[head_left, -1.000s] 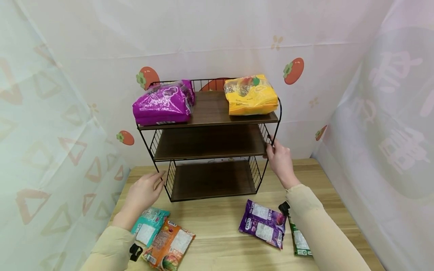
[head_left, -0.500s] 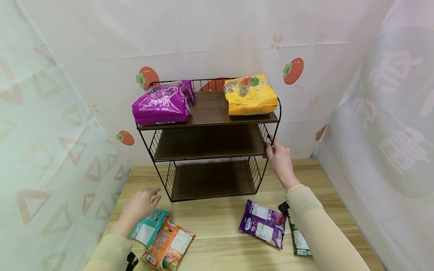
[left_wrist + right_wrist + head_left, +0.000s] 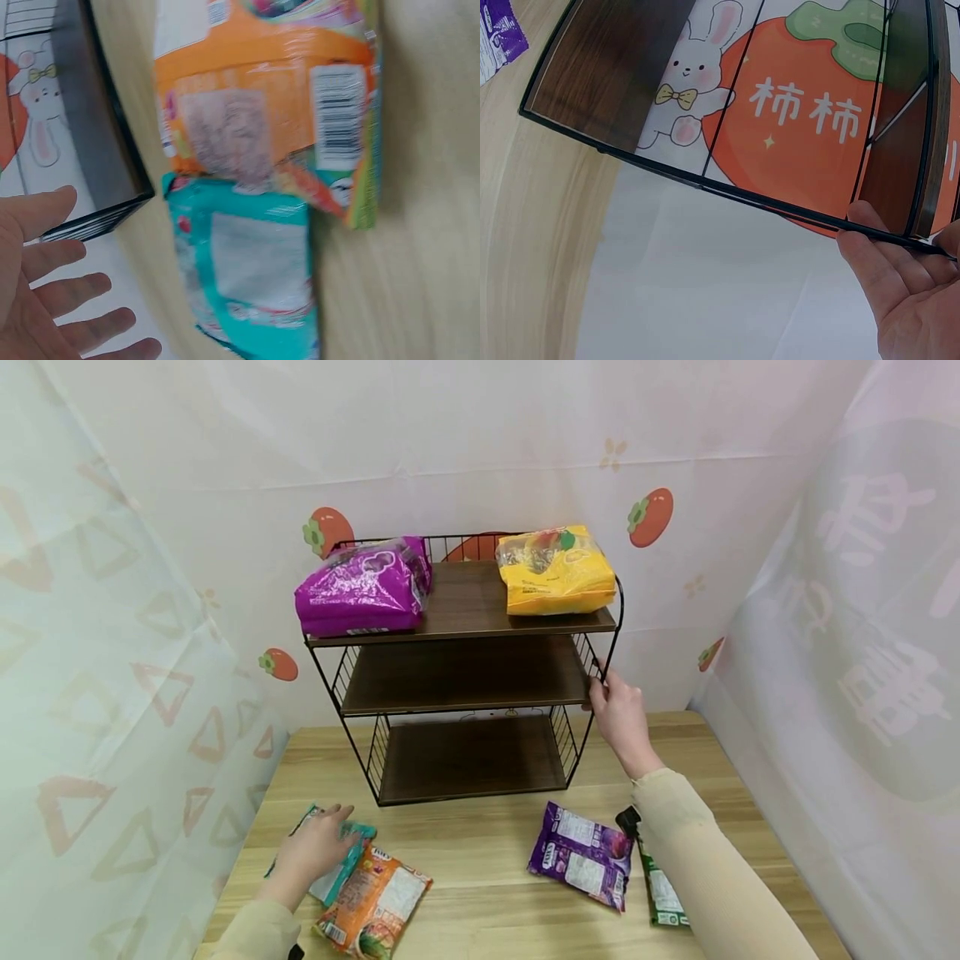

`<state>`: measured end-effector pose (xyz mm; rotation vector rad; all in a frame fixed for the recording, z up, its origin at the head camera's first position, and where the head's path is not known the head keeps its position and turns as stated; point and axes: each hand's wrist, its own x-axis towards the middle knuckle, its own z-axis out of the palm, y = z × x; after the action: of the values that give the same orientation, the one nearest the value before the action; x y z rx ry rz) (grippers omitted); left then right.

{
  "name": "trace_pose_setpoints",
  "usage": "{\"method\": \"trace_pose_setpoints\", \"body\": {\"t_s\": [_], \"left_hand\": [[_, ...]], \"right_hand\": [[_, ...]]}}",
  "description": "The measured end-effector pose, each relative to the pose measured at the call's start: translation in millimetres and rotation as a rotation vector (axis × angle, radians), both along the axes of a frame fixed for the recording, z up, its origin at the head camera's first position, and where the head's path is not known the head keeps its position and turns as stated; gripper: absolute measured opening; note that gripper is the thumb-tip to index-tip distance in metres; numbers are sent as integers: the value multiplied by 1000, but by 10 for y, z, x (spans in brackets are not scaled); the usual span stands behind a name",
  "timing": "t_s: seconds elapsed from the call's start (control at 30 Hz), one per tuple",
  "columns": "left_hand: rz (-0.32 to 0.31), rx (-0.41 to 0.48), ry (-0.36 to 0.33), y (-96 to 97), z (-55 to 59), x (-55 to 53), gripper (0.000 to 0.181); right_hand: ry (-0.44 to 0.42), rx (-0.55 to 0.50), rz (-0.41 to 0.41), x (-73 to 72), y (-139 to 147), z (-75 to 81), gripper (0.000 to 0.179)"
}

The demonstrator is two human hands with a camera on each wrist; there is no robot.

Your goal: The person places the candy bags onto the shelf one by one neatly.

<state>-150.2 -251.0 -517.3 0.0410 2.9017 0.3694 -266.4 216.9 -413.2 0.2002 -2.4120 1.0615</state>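
My left hand (image 3: pixel 317 845) is over a teal snack bag (image 3: pixel 330 887) at the table's left, partly covering it in the head view. In the left wrist view its fingers are spread and hold nothing, with the teal bag to one side. An orange snack bag (image 3: pixel 378 902) lies against the teal one. With my right hand (image 3: pixel 621 714) I grip the right side frame of a three-tier rack (image 3: pixel 465 675) at the middle shelf. In the right wrist view the fingers (image 3: pixel 866 262) curl around the black wire there.
On the rack's top shelf sit a magenta bag (image 3: pixel 363 593) and a yellow bag (image 3: pixel 558 578). A purple bag (image 3: pixel 581 856) lies at the table's front right, beside a green bag (image 3: pixel 663 893) partly under the right sleeve. Printed cloth walls surround the wooden table (image 3: pixel 480 877).
My left hand has moved down and away from the rack's left side to above the teal bag. The right hand keeps its grip on the frame.
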Motion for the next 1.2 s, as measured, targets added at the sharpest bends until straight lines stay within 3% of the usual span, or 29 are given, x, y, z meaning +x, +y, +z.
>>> {"method": "trace_pose_setpoints", "body": {"t_s": [0.2,0.47,0.6,0.77,1.0,1.2], "left_hand": [[3,-22,-26,11,-217,43,70],[63,18,-82,47,-427,78,83],[46,0,-78,87,-494,101,77],[-2,-51,-13,126,-573,137,64],[14,-70,-11,172,-605,153,58],[-12,-94,13,212,-638,171,55]], "right_hand": [[5,-3,5,-1,7,-13,39],[-7,-3,4,7,3,-2,40],[-3,3,5,4,-1,1,40],[-2,-6,4,8,5,6,39],[-2,4,5,8,12,10,40],[16,4,9,7,5,-2,39]]}}
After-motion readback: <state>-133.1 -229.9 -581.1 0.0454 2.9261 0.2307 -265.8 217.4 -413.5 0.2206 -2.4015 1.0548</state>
